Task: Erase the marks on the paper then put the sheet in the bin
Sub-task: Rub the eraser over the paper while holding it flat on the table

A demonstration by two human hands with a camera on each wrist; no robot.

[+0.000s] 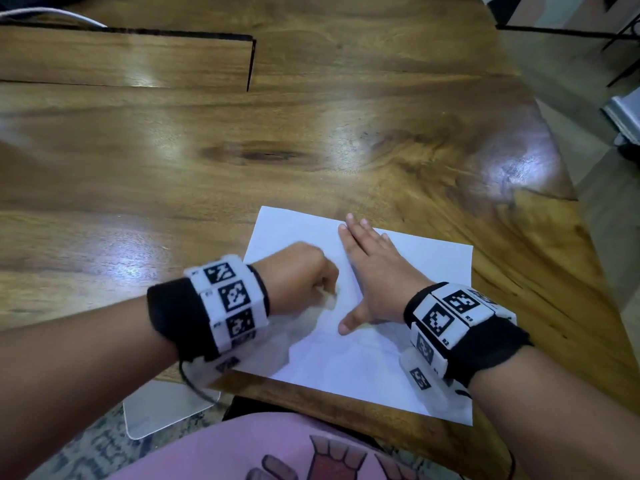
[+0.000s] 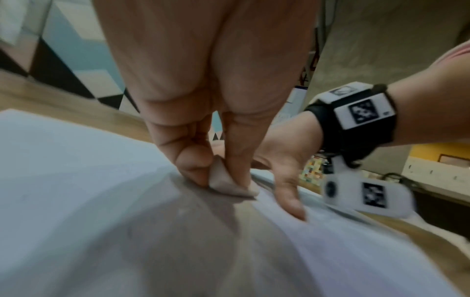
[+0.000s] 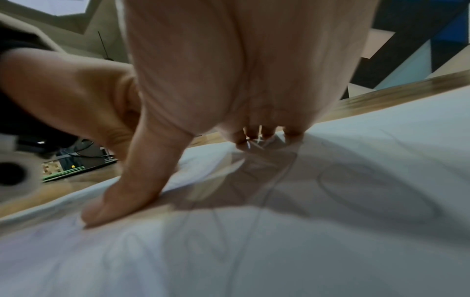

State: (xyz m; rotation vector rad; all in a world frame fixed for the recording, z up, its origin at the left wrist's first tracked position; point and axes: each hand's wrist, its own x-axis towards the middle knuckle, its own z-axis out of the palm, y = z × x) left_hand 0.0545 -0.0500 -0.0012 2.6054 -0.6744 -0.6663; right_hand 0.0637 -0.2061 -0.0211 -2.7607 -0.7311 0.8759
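A white sheet of paper (image 1: 408,268) lies on the wooden table (image 1: 242,140) near its front edge. My left hand (image 1: 304,278) pinches a small pale eraser (image 2: 226,182) between thumb and fingers and presses it onto the sheet (image 2: 76,180). It is blurred in the head view. My right hand (image 1: 374,271) lies flat on the paper with straight fingers and the thumb spread, just right of the left hand. Faint pencil lines (image 3: 254,201) cross the sheet (image 3: 381,140) under the right palm. The right thumb (image 2: 289,193) rests close to the eraser.
A raised wooden panel (image 1: 131,57) sits at the table's back left. The table's right edge (image 1: 568,188) drops to the floor. A white flat object (image 1: 162,410) lies on the floor below the front edge. No bin shows in any view.
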